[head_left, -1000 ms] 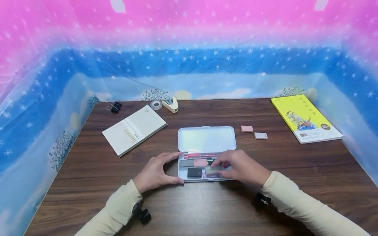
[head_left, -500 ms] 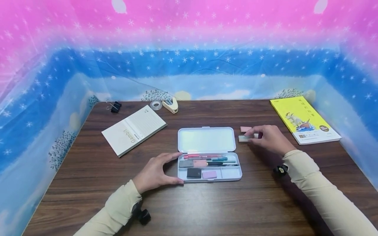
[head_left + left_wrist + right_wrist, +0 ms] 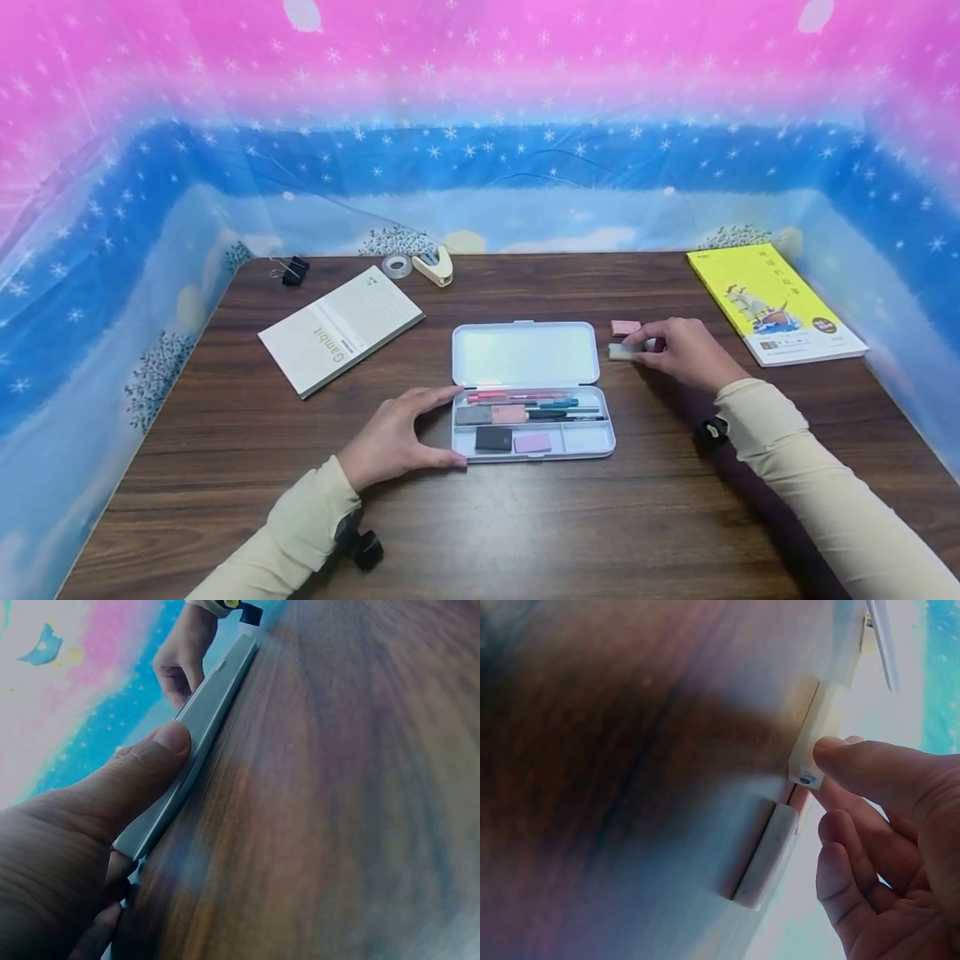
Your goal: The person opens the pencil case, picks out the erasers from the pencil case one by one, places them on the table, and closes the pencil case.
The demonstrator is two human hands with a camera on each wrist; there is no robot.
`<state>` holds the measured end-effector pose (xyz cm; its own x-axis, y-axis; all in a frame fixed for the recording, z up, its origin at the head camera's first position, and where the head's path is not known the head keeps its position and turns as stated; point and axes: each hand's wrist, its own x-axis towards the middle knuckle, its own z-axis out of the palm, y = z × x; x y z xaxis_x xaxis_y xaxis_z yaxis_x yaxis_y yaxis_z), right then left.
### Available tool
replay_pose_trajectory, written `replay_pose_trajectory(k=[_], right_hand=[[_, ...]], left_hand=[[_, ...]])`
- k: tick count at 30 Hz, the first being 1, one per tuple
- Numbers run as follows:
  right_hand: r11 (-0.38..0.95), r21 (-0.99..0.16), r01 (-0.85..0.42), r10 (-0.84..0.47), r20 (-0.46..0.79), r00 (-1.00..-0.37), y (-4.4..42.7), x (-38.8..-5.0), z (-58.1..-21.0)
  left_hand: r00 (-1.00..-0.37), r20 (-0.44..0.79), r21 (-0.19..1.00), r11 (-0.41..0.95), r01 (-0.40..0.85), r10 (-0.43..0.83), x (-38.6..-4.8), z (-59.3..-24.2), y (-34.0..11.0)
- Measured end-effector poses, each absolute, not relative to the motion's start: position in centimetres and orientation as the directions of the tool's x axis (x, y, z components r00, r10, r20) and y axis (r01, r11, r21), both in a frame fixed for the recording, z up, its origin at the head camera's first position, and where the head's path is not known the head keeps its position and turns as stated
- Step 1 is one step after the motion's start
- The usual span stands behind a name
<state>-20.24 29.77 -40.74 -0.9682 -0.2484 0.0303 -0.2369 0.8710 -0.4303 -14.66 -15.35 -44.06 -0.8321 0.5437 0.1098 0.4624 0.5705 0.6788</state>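
Note:
An open white pencil case [image 3: 533, 457] lies on the table with pens, a black eraser [image 3: 493, 438] and a purple eraser [image 3: 532, 442] inside. My left hand [image 3: 397, 437] grips its left end, thumb on the front edge, as the left wrist view also shows on the case wall [image 3: 202, 712]. Right of the case, my right hand [image 3: 688, 354] pinches a pale eraser [image 3: 619, 352] between thumb and finger. In the right wrist view this eraser [image 3: 814, 742] is beside a white eraser [image 3: 766, 859]. A pink eraser [image 3: 625, 327] lies just behind the hand's fingertips.
A cream notebook [image 3: 341, 332] lies at the left, with a black binder clip [image 3: 296, 272] behind it. A tape roll [image 3: 397, 267] and a cream stapler [image 3: 433, 267] are at the back. A yellow book [image 3: 776, 304] lies at the back right.
My right hand has moved from inside the case to the right and back, carrying the pale eraser out to the other loose erasers. My left hand has stayed on the case.

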Motion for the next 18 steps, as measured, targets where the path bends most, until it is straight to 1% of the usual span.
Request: replay_pose_trajectory(k=[4,8,10,13,18], right_hand=[[0.863,-0.442,-0.244,-0.252,0.042,-0.967,29.3,-19.9,-40.5],[0.824,-0.465,-0.323,-0.3,0.126,-0.946,27.1,-18.5,-39.7],[0.787,-0.482,-0.385,-0.351,0.164,-0.922,25.2,-17.5,-39.0],[0.718,-0.496,-0.488,-0.443,0.214,-0.87,22.1,-15.8,-38.1],[0.601,-0.517,-0.61,-0.599,0.214,-0.772,17.6,-13.6,-37.8]], left_hand=[[-0.832,0.107,0.678,0.572,0.461,0.544,-14.6,-44.1,-15.4],[-0.832,0.104,0.679,0.573,0.46,0.544,-14.6,-44.1,-15.4],[-0.833,0.105,0.679,0.573,0.46,0.544,-14.6,-44.0,-15.4],[-0.833,0.106,0.678,0.574,0.46,0.542,-14.6,-44.1,-15.4],[-0.832,0.107,0.681,0.57,0.459,0.544,-14.6,-44.1,-15.4]])
